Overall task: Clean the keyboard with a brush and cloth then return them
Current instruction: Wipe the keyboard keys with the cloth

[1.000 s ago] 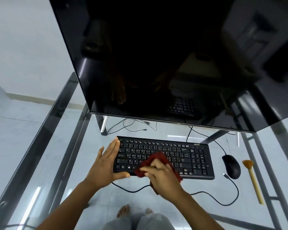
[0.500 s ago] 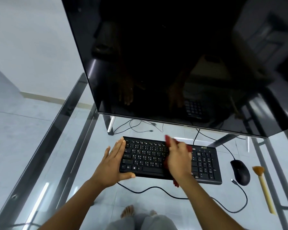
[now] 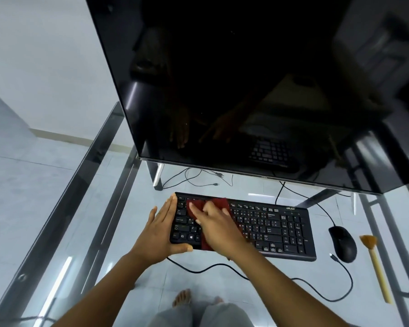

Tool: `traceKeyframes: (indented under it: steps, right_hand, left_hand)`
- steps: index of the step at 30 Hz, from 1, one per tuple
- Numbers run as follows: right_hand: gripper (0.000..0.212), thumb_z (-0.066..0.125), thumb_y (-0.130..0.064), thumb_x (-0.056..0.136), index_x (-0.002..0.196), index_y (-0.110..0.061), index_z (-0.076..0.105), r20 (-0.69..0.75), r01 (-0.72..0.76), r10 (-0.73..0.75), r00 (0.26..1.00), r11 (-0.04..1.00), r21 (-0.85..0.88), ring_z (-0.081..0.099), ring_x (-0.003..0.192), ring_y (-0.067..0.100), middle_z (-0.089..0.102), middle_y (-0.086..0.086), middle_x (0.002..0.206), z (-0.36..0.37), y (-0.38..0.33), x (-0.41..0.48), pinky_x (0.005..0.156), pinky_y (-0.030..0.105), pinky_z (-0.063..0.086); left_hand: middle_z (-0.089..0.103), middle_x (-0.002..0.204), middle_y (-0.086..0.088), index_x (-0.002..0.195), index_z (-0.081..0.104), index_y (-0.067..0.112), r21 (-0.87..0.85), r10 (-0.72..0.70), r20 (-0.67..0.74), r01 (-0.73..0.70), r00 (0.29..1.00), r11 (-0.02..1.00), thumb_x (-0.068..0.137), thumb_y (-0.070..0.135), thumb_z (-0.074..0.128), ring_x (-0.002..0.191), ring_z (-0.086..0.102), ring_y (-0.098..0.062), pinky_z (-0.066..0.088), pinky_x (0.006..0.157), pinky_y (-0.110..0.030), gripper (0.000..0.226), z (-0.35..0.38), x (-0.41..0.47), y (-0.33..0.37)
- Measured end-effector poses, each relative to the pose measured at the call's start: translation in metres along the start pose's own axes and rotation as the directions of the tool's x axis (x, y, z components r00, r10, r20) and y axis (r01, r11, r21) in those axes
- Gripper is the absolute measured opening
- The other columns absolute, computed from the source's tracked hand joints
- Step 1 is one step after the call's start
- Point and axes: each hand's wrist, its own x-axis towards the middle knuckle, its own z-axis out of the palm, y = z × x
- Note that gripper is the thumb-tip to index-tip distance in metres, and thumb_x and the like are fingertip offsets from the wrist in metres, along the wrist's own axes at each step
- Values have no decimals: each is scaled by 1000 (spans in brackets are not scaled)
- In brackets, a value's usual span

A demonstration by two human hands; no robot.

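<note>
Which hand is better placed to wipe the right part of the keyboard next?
Right. The right hand holds the cloth on the keyboard; the left hand braces its left edge, far from those keys.

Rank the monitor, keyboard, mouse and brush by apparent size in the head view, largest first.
1. monitor
2. keyboard
3. mouse and brush: not ranked, since the brush looks longer and the mouse wider.

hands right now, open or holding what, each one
Left hand: open, flat against the keyboard at its left end.
Right hand: holding the red cloth, pressing it on the keys.
</note>
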Motion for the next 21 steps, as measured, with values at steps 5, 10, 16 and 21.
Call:
traceKeyframes:
  steps: [5,10,16,21]
  right_hand:
    - [42,39,-20,98,140,-27,41,-217,-348,363,906,932,103,48,95,20,50,-4,106,-9,11,23,75,31,37]
    - [53,60,-16,87,138,-24,47,-64,204,-207,976,978,-47,57,93,22,55,2,102,6,-5,22,82,35,40]
    - [53,62,-14,85,136,-20,49,-80,172,-178,981,982,-77,58,90,24,55,4,101,18,-27,20,76,37,42]
    - [47,58,-17,90,136,-29,51,-202,-114,111,973,993,-3,54,92,24,56,0,101,-2,-4,27,80,36,44]
  left_hand:
    - [10,161,11,150,-21,28,-80,-28,-40,25,999,997,57,80,68,147,7,-3,-3,120,-38,139,1,0,-1]
    - [5,162,9,145,-29,36,-92,-10,-53,5,999,996,57,84,65,147,6,-3,0,121,-39,137,2,0,-3]
    - [9,161,10,147,-26,31,-86,-20,-60,15,998,996,58,76,72,147,8,-1,-1,120,-36,140,1,-1,-3]
    - [11,160,12,145,-27,35,-104,-26,-54,21,998,994,57,76,72,146,9,-1,-1,121,-37,139,-1,0,0]
